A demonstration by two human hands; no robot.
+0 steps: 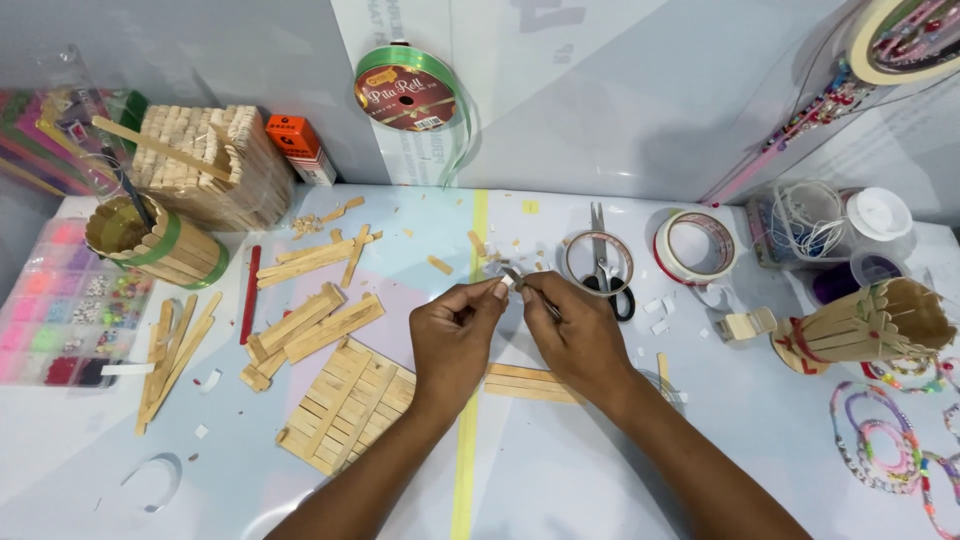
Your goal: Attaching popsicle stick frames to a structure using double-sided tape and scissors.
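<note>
Small white scrap (507, 283) pinched above mid surface (560, 480), between left hand (452, 340) and right hand (578, 335); both grips clamped on it. Best kept low, fingertips close, clear of scissors (603, 268) just beyond.

I see matt bare-wood craft sticks (318, 322), glossy green ribbon spool (407, 95), metal scissors (600, 262), smooth white tabletop (560, 470)

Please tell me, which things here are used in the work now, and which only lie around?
In use: left hand, right hand, small white piece, tweezers.
Lying about: scissors, tape roll, stick panel, ribbon spool, bead box.
</note>
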